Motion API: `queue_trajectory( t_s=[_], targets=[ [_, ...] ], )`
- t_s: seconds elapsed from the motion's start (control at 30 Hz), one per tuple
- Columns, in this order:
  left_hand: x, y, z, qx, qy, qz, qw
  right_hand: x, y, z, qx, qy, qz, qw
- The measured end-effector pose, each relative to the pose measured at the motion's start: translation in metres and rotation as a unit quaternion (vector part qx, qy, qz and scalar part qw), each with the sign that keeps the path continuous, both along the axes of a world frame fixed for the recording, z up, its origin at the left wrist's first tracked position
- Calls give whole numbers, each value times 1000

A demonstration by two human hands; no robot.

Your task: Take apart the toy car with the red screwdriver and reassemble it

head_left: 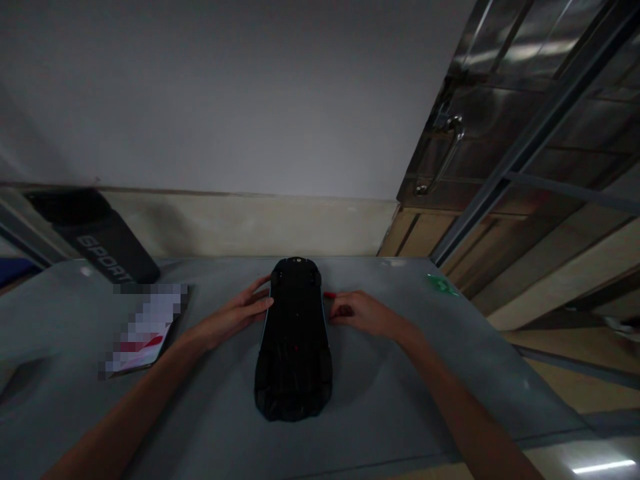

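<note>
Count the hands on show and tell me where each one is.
2. The left hand is at the left edge of the toy car; the right hand is by its right edge, a red item at its fingers. No others show.

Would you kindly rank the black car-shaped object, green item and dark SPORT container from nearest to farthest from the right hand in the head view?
1. Black car-shaped object: just left of the right hand.
2. Green item: to the hand's right.
3. Dark SPORT container: far left.
</note>
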State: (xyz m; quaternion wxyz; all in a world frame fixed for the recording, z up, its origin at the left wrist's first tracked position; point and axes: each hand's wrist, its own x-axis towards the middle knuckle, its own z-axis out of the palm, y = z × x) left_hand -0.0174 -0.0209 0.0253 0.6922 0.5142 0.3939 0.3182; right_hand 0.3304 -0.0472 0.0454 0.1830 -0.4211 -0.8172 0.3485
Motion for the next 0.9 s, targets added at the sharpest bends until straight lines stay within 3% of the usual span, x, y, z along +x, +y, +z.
queue_trajectory(
  t_s=[0.33, 0.5, 0.9],
  targets=[
    [11, -5, -3, 31, -12, -13, 999, -5, -4, 17, -32, 152, -34, 987],
    [11, -7, 0, 37, -2, 4, 999, -10, -4, 14, -41, 159, -9, 986],
    [12, -7, -1, 49, 0, 1, 999, -12, -12, 18, -28, 132, -27, 991]
  ],
)
